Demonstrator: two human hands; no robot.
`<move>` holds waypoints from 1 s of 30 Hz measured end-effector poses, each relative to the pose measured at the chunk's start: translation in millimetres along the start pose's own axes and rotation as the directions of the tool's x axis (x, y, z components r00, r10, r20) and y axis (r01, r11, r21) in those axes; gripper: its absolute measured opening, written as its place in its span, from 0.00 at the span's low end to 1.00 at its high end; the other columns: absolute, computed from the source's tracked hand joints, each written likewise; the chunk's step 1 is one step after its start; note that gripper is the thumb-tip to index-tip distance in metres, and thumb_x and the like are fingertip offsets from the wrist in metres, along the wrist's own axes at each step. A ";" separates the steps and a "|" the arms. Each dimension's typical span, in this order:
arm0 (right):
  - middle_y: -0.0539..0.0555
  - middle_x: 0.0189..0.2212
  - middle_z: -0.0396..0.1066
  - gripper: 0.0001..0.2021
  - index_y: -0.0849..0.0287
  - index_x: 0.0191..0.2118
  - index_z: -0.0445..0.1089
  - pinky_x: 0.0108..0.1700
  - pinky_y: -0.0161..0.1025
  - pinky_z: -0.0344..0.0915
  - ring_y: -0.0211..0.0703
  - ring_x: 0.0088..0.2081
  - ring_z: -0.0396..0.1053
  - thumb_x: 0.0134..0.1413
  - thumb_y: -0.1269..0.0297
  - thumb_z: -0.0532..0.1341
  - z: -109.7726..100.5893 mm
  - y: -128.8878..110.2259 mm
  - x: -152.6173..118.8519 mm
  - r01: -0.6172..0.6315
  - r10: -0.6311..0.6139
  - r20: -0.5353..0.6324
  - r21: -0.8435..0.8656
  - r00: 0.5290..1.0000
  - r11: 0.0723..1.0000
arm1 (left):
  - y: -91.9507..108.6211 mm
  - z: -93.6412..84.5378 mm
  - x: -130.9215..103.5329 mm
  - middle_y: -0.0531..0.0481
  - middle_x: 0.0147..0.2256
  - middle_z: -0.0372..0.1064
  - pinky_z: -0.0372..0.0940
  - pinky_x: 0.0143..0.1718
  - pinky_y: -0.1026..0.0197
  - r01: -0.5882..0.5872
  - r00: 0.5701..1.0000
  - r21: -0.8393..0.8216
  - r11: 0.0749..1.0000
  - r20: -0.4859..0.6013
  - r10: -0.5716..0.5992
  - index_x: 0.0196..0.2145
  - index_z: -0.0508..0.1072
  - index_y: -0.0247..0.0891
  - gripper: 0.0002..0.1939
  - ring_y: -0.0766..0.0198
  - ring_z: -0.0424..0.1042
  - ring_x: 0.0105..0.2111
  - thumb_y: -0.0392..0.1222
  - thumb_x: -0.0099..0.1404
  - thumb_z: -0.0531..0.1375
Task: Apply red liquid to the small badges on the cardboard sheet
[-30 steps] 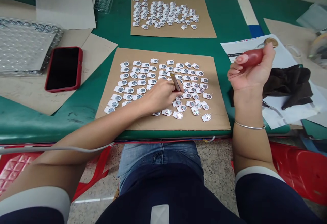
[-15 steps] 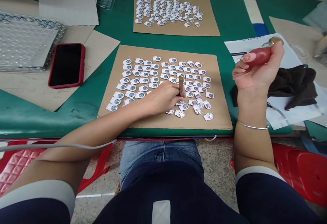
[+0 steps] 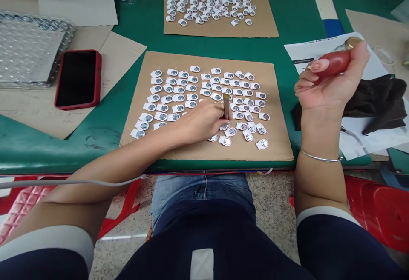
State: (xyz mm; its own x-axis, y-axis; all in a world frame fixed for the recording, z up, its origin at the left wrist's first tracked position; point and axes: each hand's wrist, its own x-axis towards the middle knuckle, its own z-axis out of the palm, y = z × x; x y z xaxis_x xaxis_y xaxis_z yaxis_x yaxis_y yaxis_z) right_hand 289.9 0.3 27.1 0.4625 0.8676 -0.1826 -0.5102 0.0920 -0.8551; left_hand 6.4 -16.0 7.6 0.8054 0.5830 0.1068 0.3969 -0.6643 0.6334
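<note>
My left hand is closed around a short brass-coloured metal rod, held upright over the nearer cardboard sheet. Rows of small round metallic pieces on white tabs lie on that sheet around the hand. The rod's lower end is hidden by my fingers. Off to the right, raised above the table, my right hand grips a red-handled tool with a rounded brass-coloured end. The rest of that tool is not visible enough to tell its kind.
Beyond lies a second cardboard sheet with similar pieces. A red-cased phone and a bubble-wrapped packet lie on the left. Printed paper and dark cloth are by my right hand. A grey cable crosses below my left forearm.
The view has shifted slightly, so the sheets and phone appear a little higher. My right hand with the red-handled tool is slightly further right. My left hand keeps the rod at the same place.
</note>
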 end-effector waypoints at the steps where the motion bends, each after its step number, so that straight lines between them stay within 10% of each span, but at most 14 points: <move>1: 0.48 0.15 0.60 0.26 0.59 0.20 0.59 0.12 0.29 0.48 0.29 0.16 0.52 0.55 0.42 0.44 0.6 0.1 -0.5 -0.005 0.005 -0.003 -0.005 1.000 1.000 | -0.5 0.6 -0.1 0.47 0.34 0.74 0.63 0.40 0.62 -0.016 1.000 0.010 1.000 -0.001 0.016 0.29 0.74 0.36 0.11 0.64 0.72 0.36 0.34 0.64 0.53; 19: 0.47 0.14 0.60 0.27 0.60 0.18 0.59 0.12 0.27 0.45 0.26 0.14 0.51 0.53 0.41 0.46 -1.0 4.0 4.9 0.018 -0.018 -0.026 -0.009 1.000 1.000 | -1.3 3.3 1.2 0.45 0.33 0.74 0.64 0.37 0.61 -0.036 0.999 0.009 0.999 0.005 0.036 0.26 0.74 0.33 0.12 0.65 0.72 0.32 0.33 0.63 0.53; 23: 0.48 0.15 0.60 0.25 0.59 0.18 0.59 0.13 0.28 0.45 0.27 0.15 0.51 0.51 0.42 0.49 -2.0 3.1 2.4 0.066 -0.066 0.024 0.008 0.998 0.998 | 8.5 -14.7 0.5 0.48 0.32 0.74 0.66 0.37 0.62 0.009 0.991 -0.175 0.985 -0.127 -0.032 0.31 0.75 0.34 0.05 0.65 0.72 0.32 0.34 0.60 0.58; 30: 0.47 0.15 0.58 0.22 0.59 0.18 0.59 0.16 0.29 0.47 0.28 0.16 0.53 0.45 0.44 0.52 -7.6 5.5 7.7 0.074 -0.074 -0.032 -0.021 0.997 0.997 | -5.5 -60.4 -38.2 0.51 0.30 0.73 0.68 0.36 0.60 0.156 0.834 -0.446 0.881 -0.419 -0.360 0.31 0.74 0.36 0.05 0.65 0.72 0.31 0.39 0.56 0.64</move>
State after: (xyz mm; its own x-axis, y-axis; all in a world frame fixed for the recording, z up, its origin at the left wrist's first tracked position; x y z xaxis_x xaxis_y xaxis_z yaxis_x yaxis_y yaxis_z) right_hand 296.2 3.8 17.4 0.5222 0.8422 -0.1340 -0.4591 0.1452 -0.8764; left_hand -53.1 -6.3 46.4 0.3443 0.9210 0.1823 0.2795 -0.2859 0.9166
